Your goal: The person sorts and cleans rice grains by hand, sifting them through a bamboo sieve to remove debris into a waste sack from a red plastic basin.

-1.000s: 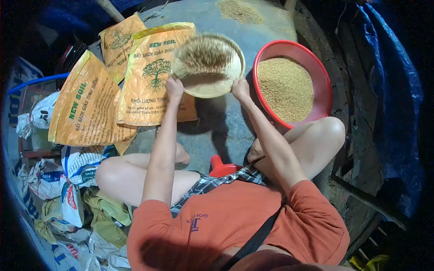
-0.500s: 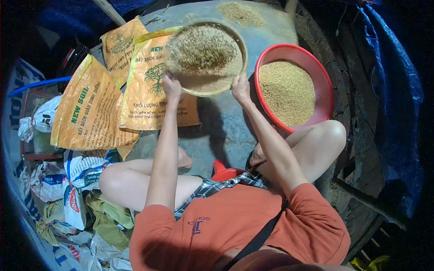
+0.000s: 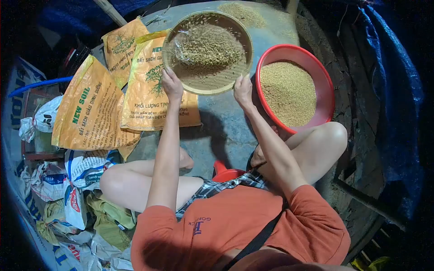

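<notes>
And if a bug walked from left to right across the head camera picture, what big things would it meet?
Leftmost orange sack → round woven tray → red basin of grain → blue sheet.

The worn, blue-grey concrete floor (image 3: 235,128) is brightly lit; to its right, a dark, rough strip (image 3: 337,54) is bordered by a crumpled blue plastic tarpaulin (image 3: 405,67); past the floor's far left, a slanting pale wooden pole (image 3: 111,12) is seen.
</notes>
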Demonstrator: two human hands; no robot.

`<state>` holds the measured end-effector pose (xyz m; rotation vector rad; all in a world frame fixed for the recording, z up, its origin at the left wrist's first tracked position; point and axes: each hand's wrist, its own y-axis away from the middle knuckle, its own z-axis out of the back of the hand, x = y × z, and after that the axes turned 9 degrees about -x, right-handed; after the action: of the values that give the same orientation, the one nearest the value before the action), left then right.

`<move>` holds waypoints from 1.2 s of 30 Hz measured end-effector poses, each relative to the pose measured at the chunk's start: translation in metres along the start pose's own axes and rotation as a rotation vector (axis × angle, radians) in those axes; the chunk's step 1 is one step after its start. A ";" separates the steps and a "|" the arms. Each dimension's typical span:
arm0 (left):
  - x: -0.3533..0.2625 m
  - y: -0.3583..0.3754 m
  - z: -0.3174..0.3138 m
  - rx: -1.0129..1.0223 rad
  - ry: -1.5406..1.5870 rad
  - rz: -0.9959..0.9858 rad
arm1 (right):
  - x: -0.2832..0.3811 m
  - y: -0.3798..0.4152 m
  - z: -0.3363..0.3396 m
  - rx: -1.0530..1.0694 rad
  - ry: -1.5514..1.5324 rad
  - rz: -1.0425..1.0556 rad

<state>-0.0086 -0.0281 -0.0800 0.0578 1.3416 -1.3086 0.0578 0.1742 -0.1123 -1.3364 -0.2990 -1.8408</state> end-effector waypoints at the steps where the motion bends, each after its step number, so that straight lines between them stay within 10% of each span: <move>1: 0.014 0.006 -0.007 -0.001 -0.037 -0.004 | -0.007 0.000 -0.001 0.004 0.000 0.004; 8: 0.072 0.053 -0.018 0.482 -0.256 0.186 | -0.030 0.013 0.008 0.306 0.352 -0.345; 16: 0.001 0.020 -0.004 0.013 0.005 0.103 | 0.002 0.004 0.007 -0.037 0.055 -0.074; 25: 0.068 0.062 -0.019 0.376 -0.264 0.200 | -0.047 0.018 -0.001 0.262 0.324 -0.351; 32: 0.007 0.016 -0.006 0.046 0.036 0.129 | 0.007 0.008 0.011 0.019 0.056 -0.093; 36: 0.039 0.030 -0.013 0.192 -0.057 0.091 | -0.023 0.009 0.000 0.114 0.195 -0.126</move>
<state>-0.0082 -0.0328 -0.1307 0.2099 1.1499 -1.3486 0.0665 0.1796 -0.1351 -1.0726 -0.3860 -2.0103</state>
